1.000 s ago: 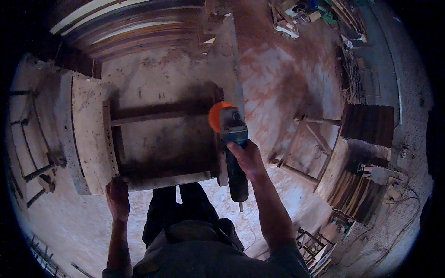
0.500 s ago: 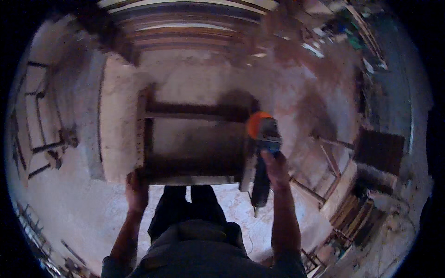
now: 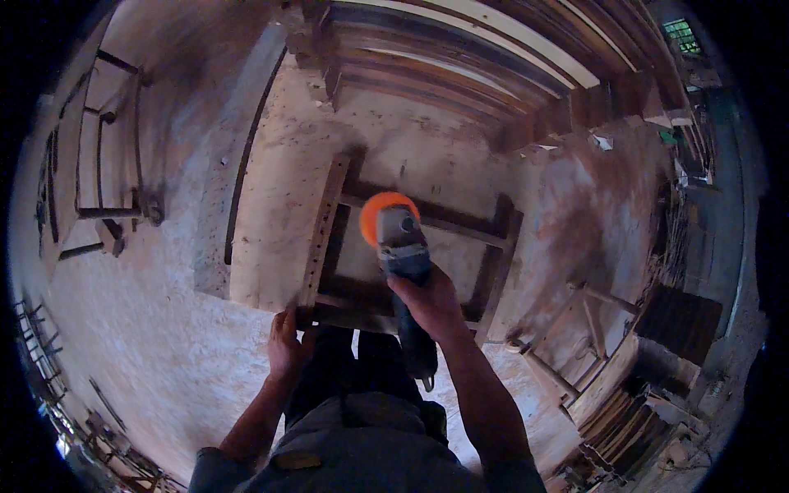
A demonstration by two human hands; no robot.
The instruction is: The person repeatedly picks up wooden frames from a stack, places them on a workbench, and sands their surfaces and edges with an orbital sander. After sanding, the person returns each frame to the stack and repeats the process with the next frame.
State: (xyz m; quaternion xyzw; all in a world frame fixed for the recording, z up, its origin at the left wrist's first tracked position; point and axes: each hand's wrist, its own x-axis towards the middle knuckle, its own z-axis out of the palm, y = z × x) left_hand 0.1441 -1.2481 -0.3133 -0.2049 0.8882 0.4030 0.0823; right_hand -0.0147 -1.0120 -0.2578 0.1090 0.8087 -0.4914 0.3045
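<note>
My right hand point(image 3: 431, 306) grips an angle grinder point(image 3: 403, 246) with an orange disc point(image 3: 383, 215). The grinder is above the middle of a dark wooden frame point(image 3: 496, 283), its disc near the frame's far crossbar; whether they touch I cannot tell. My left hand point(image 3: 287, 343) is closed on the frame's near left corner. Along the frame's left side runs a rail point(image 3: 327, 234) with a row of small dark holes. The frame rests on a pale wooden bench top point(image 3: 275, 197) in front of my legs.
Long boards point(image 3: 460, 41) lie stacked across heavy timbers beyond the bench. To the right is a low wooden stand point(image 3: 596, 324), with a dark slatted panel point(image 3: 679, 323) and wood pieces point(image 3: 629, 431) beside it. A dark frame structure point(image 3: 107, 156) stands at the far left.
My right hand has carried the grinder leftward, from the frame's right side to over its middle. The left hand keeps to the near left corner. The whole view has turned and shifted.
</note>
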